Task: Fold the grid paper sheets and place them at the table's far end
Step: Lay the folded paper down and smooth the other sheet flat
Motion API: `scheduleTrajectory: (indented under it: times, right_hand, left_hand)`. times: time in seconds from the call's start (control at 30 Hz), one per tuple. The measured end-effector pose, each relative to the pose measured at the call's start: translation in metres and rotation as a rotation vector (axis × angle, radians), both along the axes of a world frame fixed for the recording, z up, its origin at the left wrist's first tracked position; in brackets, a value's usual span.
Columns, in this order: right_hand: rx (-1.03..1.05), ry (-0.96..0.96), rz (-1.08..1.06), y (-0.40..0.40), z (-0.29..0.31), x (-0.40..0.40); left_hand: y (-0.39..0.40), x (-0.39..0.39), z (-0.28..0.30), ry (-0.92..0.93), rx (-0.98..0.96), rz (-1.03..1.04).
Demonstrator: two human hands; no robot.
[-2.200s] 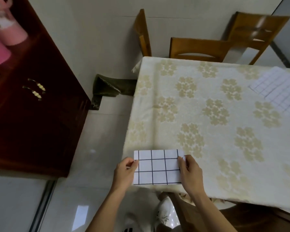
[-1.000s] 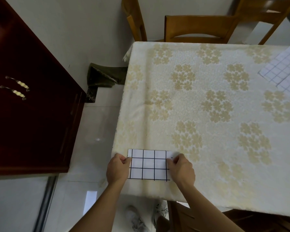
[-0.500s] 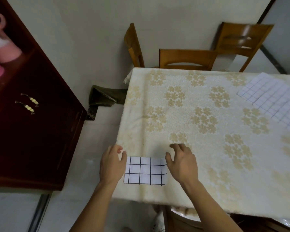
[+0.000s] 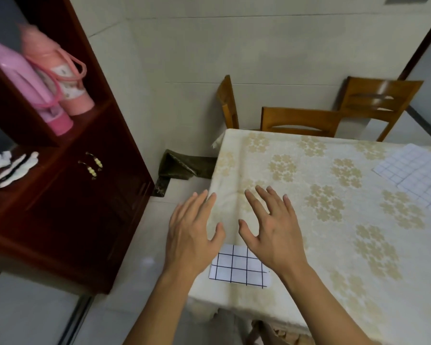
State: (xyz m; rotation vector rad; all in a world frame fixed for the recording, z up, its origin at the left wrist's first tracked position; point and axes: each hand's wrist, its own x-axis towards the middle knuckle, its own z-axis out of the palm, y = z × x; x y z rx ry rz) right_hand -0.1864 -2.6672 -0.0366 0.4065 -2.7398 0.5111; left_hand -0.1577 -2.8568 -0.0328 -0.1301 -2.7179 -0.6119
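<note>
Folded grid paper [image 4: 239, 268]: top corners hidden under both wrists. Flat grid sheets [image 4: 418, 175]: cut off by right edge.

home dining room — clothed table [image 4: 309, 245] | wooden chairs [image 4: 301, 120] | cabinet [image 4: 67, 207]

Both bare forearms entered from the lower edge of the view and angled up toward the near left corner of the table [image 4: 334, 245]. Left hand [image 4: 192, 235] was held palm down, fingers spread and extended, thumb out to the right; it hung over the table's left edge, partly past it. Right hand [image 4: 274, 230] was likewise palm down, fingers fanned wide, thumb pointing left toward the other thumb, the two thumbs near but apart. Neither hand gripped anything; both were flat and splayed. Whether the palms touched the table surface or hovered above it could not be told.
</note>
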Motion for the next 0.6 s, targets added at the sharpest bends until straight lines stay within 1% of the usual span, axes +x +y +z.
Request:
scheduleTrajectory:
  times: [0.13, 0.27, 0.4, 0.6]
  right_hand:
    - [-0.008, -0.040, -0.004, -0.005, -0.001, 0.010]
    - [-0.001, -0.057, -0.021, -0.004, -0.004, 0.019]
    - [-0.012, -0.084, -0.093, -0.003, -0.005, 0.029]
    - [-0.007, -0.116, -0.236, 0.013, -0.008, 0.069]
  left_hand:
    - [-0.003, 0.007, -0.003, -0.029, -0.010, -0.002]
    - [-0.001, 0.014, -0.004, -0.008, 0.029, -0.022]
    - [0.000, 0.018, -0.011, -0.011, 0.035, -0.066]
    - [0.011, 0.025, -0.011, -0.038, 0.105, -0.187]
